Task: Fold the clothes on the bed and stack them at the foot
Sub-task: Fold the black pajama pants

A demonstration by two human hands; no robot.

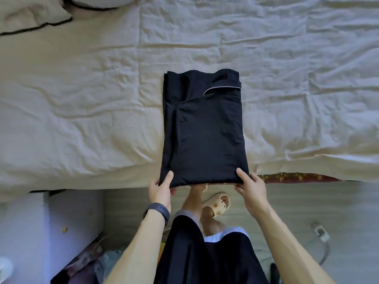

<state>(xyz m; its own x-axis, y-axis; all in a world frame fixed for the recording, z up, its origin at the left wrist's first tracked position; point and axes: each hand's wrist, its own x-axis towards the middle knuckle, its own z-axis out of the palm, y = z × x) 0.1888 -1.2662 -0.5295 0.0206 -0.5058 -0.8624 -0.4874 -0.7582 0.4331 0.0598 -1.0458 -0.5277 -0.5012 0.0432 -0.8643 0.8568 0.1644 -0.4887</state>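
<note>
At bed's edge, both my left hand (161, 188) and right hand (249, 186) pinch the half-folded black fabric garment (202, 130); final fold and stacking remain.

the black folded cloth garment (203, 128) is plain apart from one thin pale line of piping near its far end. the cream wrinkled fabric bedspread (82, 89) under it is a single tone, and the beige soft pillow (30, 15) has a dark edging. a dark red strip of patterned fabric (297, 177) shows golden motifs, perhaps leaves. the cream perforated rubber slipper (218, 203) has small brownish spots. the dark grey wristband (158, 212) is plain. the black loose shorts (205, 263) end in white hem bands.
</note>
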